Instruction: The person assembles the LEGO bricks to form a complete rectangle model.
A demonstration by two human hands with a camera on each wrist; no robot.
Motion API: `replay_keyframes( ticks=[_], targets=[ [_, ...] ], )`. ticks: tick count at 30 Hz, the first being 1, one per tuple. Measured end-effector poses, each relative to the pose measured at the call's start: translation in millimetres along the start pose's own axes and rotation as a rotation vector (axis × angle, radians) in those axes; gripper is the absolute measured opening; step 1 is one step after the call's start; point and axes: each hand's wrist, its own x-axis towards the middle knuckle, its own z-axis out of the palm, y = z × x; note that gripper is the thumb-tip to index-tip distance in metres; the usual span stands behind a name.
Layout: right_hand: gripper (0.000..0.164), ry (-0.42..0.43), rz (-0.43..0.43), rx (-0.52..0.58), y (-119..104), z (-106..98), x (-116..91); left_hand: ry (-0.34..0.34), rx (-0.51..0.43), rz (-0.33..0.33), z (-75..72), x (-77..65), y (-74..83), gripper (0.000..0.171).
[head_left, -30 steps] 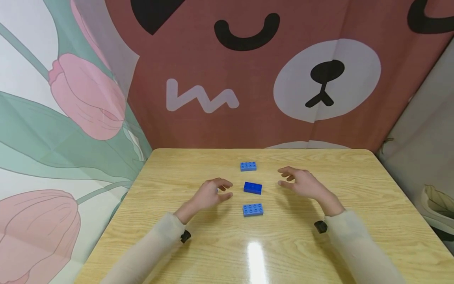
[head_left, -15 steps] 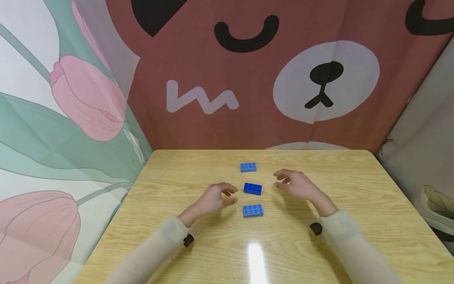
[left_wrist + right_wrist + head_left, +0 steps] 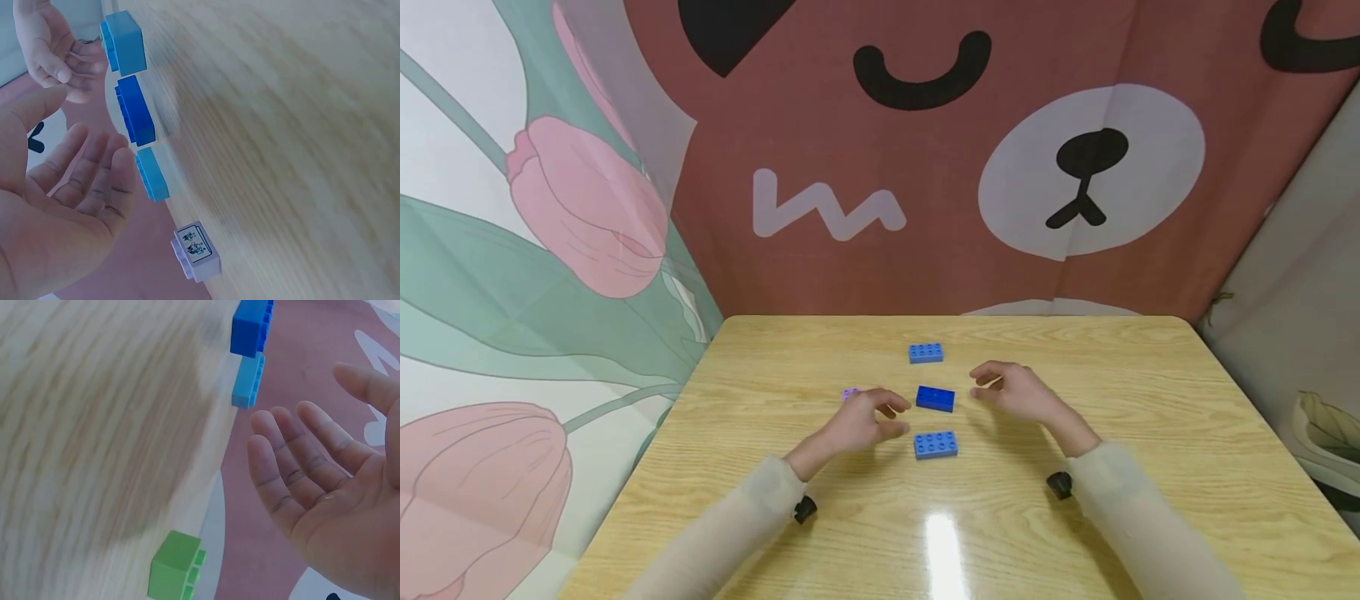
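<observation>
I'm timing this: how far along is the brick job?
Done: perhaps the layout; the dark blue brick lies apart between two lighter blue bricks. In hand: nothing; left hand and right hand hover either side of the dark one. Left: probably all handling; lilac brick and green brick lie loose too.

The pale yellow wooden desk (image 3: 1150, 375), streaked with tan grain, carries a light blue studded plastic brick (image 3: 926, 354) nearest its far edge, a second light blue brick (image 3: 936, 446) farther from it, and between them an oblong plastic brick of deep royal blue (image 3: 936, 399). Toward the left edge, a lilac plastic brick (image 3: 196, 251) bears a dark-outlined white panel with small dark figures. A green plastic brick (image 3: 174, 567) is plain. Beyond the far edge, a brownish-red cloth (image 3: 925, 275) shows black and whitish cartoon shapes.
</observation>
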Motion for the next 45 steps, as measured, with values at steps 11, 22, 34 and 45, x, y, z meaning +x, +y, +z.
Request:
replay_keyframes(
  ticks=[11,22,34,45],
  targets=[
    [0.032,-0.019,0.024,0.013,-1.1,17.0,8.9,-0.022,-0.003,-0.018,8.1,0.8,1.2,0.032],
    [0.026,-0.009,0.054,0.027,-4.0,28.8,16.2,-0.045,-0.038,-0.040,19.3,2.7,0.9,0.031],
    [0.028,-0.040,0.058,0.020,-2.6,33.3,24.1,-0.043,-0.017,-0.033,25.3,6.3,-0.3,0.032],
    [0.027,-0.082,0.092,-0.002,-3.7,34.9,31.3,-0.074,-0.004,-0.021,28.9,9.7,-1.4,0.033]
  ],
)
